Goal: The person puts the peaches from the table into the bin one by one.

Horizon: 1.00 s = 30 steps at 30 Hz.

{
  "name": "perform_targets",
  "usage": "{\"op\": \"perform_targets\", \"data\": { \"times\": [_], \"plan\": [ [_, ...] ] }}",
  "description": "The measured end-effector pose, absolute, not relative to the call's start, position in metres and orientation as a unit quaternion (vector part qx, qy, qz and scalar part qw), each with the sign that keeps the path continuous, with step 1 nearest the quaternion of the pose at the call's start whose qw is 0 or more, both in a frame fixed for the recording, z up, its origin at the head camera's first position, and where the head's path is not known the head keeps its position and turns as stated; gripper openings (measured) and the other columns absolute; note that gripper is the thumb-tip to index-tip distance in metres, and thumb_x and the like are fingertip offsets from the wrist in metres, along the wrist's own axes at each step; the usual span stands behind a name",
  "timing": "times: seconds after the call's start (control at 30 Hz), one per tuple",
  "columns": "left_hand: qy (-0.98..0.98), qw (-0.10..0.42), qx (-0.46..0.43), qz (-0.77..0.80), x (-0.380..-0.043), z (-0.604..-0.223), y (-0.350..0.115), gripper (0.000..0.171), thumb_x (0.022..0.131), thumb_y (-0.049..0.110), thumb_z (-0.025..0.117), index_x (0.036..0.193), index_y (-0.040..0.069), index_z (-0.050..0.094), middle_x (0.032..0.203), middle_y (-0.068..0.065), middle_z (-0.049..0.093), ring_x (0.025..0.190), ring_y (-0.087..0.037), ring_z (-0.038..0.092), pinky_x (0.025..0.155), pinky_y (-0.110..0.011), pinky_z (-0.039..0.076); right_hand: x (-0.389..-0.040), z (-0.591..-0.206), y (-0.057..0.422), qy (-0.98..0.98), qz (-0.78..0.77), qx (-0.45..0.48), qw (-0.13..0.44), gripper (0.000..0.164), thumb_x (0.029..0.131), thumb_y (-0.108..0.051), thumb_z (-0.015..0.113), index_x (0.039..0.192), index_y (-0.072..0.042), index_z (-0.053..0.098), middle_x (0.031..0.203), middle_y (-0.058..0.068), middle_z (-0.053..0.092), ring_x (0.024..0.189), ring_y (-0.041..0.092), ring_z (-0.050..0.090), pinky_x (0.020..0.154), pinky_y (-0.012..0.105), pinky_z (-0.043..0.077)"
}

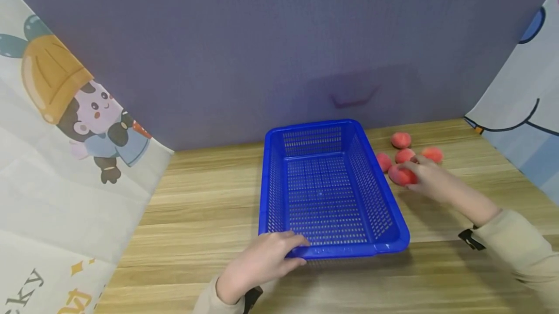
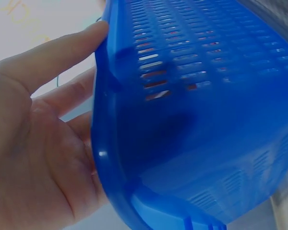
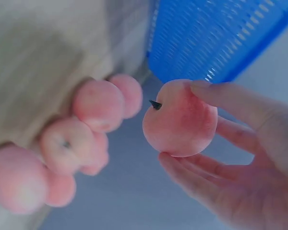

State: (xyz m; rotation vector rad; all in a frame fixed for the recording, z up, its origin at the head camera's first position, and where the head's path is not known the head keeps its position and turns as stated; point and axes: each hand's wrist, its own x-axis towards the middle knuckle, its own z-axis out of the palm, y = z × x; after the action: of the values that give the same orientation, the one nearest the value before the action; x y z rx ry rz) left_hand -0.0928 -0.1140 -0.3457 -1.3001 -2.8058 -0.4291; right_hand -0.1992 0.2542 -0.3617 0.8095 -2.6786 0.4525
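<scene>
A blue plastic basket [image 1: 334,252] with slotted walls stands on the wooden table, with nothing inside it. My left hand [image 1: 264,261] grips its near rim, fingers over the edge and thumb outside; the left wrist view shows the basket's rim [image 2: 103,143] between thumb and fingers. To the right of the basket, my right hand [image 1: 434,182] holds a pinkish-red peach [image 3: 180,122] between thumb and fingers. A short dark stem shows on it. Several similar peaches [image 1: 401,140] lie clustered just beyond that hand, one close to the basket's right wall.
The wooden tabletop [image 1: 205,207] extends to both sides of the basket. A grey-blue panel [image 1: 244,52] closes off the back. White sheets with cartoon prints [image 1: 87,105] flank the table at left and right.
</scene>
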Motion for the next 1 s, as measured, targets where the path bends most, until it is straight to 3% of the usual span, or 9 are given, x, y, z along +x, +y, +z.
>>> {"op": "perform_targets", "data": {
  "times": [0.13,0.3,0.43,0.73,1.0],
  "plan": [
    [-0.908,0.009,-0.401,-0.123,-0.091,-0.343,-0.111,0.024,0.078,0.027,0.065,0.101,0.019,0.063,0.089,0.009,0.062,0.079,-0.003,0.058,0.067,-0.019,0.045,-0.198,-0.344,0.254,-0.942,0.136,0.276,0.135,0.039,0.062,-0.001,0.073,0.096,0.008,0.057,0.092,0.031,0.052,0.079,0.041,0.053,0.064,0.05,0.045],
    [-0.913,0.009,-0.391,-0.113,-0.089,-0.34,-0.108,0.024,0.077,0.027,0.066,0.1,0.02,0.064,0.087,0.009,0.062,0.077,-0.004,0.059,0.066,-0.02,0.046,-0.203,-0.325,0.25,-0.932,0.115,0.297,0.172,0.04,0.059,0.001,0.074,0.095,0.008,0.058,0.084,0.027,0.049,0.069,0.035,0.051,0.058,0.046,0.044],
    [-0.915,0.019,-0.389,-0.106,-0.088,-0.34,-0.106,0.023,0.077,0.028,0.066,0.098,0.019,0.064,0.086,0.009,0.062,0.075,-0.004,0.059,0.063,-0.02,0.046,-0.208,-0.311,0.244,-0.921,0.109,0.314,0.203,0.039,0.058,0.002,0.075,0.093,0.009,0.059,0.085,0.029,0.05,0.073,0.039,0.052,0.061,0.049,0.044],
    [-0.913,0.036,-0.39,-0.112,-0.089,-0.339,-0.104,0.02,0.075,0.027,0.068,0.092,0.018,0.064,0.077,0.008,0.062,0.067,-0.003,0.057,0.056,-0.017,0.043,-0.216,-0.27,0.217,-0.953,0.09,0.264,0.116,0.035,0.07,-0.003,0.068,0.103,0.002,0.056,0.095,0.025,0.048,0.081,0.037,0.051,0.068,0.048,0.044],
    [-0.917,0.047,-0.382,-0.101,-0.086,-0.338,-0.103,0.02,0.075,0.029,0.068,0.09,0.017,0.064,0.075,0.008,0.061,0.064,-0.002,0.055,0.054,-0.016,0.042,-0.229,-0.246,0.18,-0.942,0.078,0.304,0.116,0.029,0.073,-0.006,0.067,0.1,0.001,0.058,0.087,0.017,0.048,0.074,0.03,0.05,0.065,0.043,0.043]
  ]
}}
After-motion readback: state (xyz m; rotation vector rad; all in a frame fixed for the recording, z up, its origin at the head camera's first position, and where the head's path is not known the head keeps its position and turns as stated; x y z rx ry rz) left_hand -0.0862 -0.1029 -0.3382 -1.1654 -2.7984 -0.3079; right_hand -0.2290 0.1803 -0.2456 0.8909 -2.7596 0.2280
